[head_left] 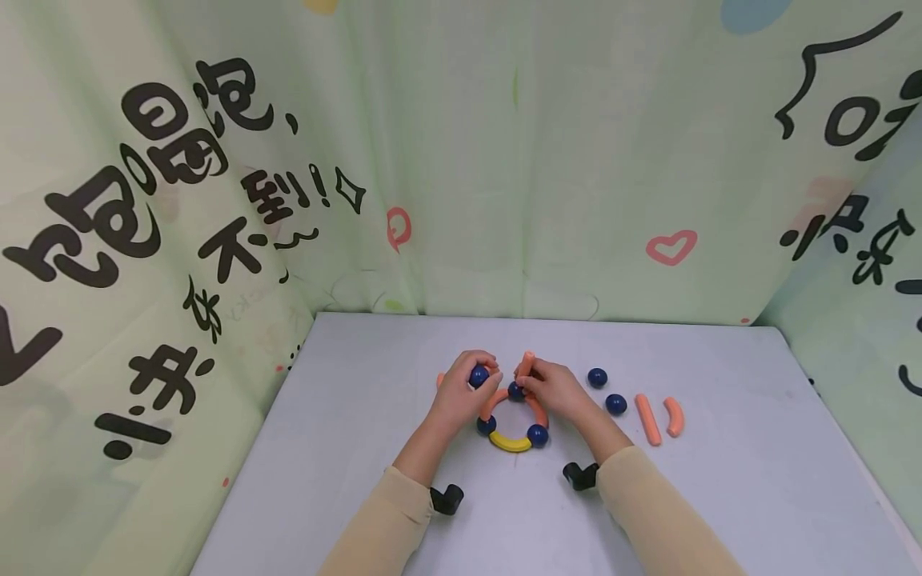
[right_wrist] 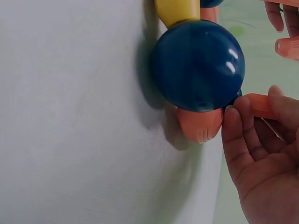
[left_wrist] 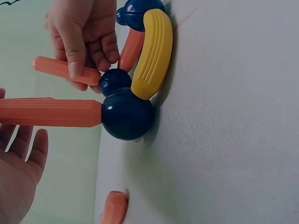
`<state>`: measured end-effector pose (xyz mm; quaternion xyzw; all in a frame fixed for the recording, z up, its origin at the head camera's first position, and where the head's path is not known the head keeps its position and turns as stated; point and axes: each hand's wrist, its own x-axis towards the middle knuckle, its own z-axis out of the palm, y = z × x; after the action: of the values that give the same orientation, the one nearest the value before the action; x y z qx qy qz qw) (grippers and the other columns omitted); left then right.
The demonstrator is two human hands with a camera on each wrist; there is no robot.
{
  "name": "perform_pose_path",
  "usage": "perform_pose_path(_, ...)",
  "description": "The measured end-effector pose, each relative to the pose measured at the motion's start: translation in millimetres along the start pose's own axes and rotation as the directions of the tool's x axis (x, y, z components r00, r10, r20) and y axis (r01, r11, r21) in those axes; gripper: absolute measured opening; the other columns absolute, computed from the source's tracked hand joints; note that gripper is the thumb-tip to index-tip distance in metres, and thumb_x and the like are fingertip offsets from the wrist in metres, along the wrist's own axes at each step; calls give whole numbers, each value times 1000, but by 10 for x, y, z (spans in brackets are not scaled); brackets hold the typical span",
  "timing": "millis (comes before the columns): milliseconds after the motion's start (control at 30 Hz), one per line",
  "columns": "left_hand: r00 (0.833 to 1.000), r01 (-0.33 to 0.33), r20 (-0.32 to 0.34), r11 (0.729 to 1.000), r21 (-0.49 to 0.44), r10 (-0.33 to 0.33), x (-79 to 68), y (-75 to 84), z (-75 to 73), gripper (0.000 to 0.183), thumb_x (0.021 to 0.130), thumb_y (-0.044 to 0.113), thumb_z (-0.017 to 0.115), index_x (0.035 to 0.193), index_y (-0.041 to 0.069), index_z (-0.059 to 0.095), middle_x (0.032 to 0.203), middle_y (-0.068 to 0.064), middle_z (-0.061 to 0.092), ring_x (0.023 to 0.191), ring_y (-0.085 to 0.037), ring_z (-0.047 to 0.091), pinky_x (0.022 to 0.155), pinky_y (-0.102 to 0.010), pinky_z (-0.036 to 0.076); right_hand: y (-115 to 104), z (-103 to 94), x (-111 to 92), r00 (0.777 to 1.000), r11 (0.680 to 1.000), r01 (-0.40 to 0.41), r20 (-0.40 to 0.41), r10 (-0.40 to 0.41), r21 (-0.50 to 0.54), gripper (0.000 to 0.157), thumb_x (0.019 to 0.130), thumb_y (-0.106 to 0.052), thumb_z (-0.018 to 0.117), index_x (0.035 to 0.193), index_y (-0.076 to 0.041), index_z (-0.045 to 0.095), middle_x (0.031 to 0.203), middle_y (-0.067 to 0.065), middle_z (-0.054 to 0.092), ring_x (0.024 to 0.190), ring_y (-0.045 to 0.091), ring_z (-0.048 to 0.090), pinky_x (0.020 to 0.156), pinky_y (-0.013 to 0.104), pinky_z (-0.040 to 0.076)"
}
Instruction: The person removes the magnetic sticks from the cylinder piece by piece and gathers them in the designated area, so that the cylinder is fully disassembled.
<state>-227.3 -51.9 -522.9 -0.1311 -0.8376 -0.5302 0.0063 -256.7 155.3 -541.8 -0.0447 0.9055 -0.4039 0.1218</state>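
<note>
A ring of magnetic building pieces lies in the middle of the table: a yellow curved rod [head_left: 510,442], orange curved rods [head_left: 539,411], and blue balls [head_left: 538,436] at the joints. My right hand [head_left: 558,390] pinches an orange rod [left_wrist: 65,70] between thumb and fingers; its lower end meets the ring's far blue ball [left_wrist: 114,81]. On the ring's left side, my left hand [head_left: 455,396] holds another blue ball [head_left: 479,376] in its fingers. In the left wrist view, an orange rod [left_wrist: 51,112] rises from the near blue ball [left_wrist: 127,114], close to the left hand's fingers.
Right of the right hand lie two loose blue balls [head_left: 597,378], a straight orange rod [head_left: 648,420] and a curved orange piece [head_left: 674,417]. Another orange piece [head_left: 440,380] shows partly behind the left hand. A printed curtain [head_left: 468,160] hangs behind the white table [head_left: 756,480].
</note>
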Motion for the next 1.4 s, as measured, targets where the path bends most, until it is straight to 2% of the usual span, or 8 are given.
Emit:
perform_pose_path(233,1000,2,-4,1000,4,-2,9,5,14,20,95,34,64,112,24,60,122,3,58,114,-17,57,97,-38,53,-1,-42,2,1000,999,-17,-12,17,29,29,99,-34,61,119,-13,63,99,5,68,85,19,59,76,29,51)
perform_pose_path(433,1000,2,-5,1000,8,-2,16,5,28,20,95,34,64,112,25,60,123,4,58,116,-17,57,99,-39,52,36,-119,-23,999,1000,-17,-36,17,-10,31,97,-35,63,119,-13,65,97,6,67,85,20,57,71,28,47)
perform_pose_path(667,999,36,-4,999,10,-36,8,9,38,20,96,36,64,113,26,60,123,5,58,114,-16,57,100,-39,52,115,-231,-75,996,999,6,-88,-9,-38,27,96,-30,64,115,-10,67,108,11,62,89,22,56,73,29,49)
perform_pose_path(800,999,48,-5,999,8,-48,0,17,37,21,96,36,64,114,27,59,123,6,57,114,-16,57,100,-39,52,168,-289,-96,996,999,-14,-84,11,-37,29,96,-26,63,120,-9,65,111,12,63,88,22,57,72,28,50)
perform_pose_path(967,999,51,-2,998,21,-51,-2,13,27,22,95,37,65,114,28,59,130,5,53,119,-18,55,102,-41,50,258,-349,-112,997,997,-60,-56,57,-47,37,96,-26,62,128,-8,55,112,11,63,90,22,58,74,30,50)
perform_pose_path(1067,999,53,2,998,39,-53,-1,0,21,27,94,40,64,117,28,58,134,3,47,119,-21,53,102,-42,51,305,-377,-126,995,993,-87,-47,83,-85,44,95,-29,62,131,-7,49,109,11,62,89,22,57,74,31,50)
perform_pose_path(1233,998,62,15,996,60,-63,-6,-28,18,31,96,39,59,125,28,53,129,0,44,114,-21,53,97,-40,54,364,-417,-168,994,980,-104,-31,100,-170,63,94,-30,64,146,-4,39,103,12,62,83,22,56,71,32,48)
perform_pose_path(1400,997,70,29,997,22,-70,-29,-30,6,32,97,33,56,127,26,45,129,0,44,116,-21,50,101,-41,51,430,-418,-201,988,959,-147,0,151,-244,63,95,-33,62,148,-7,39,104,12,62,83,22,56,69,34,49)
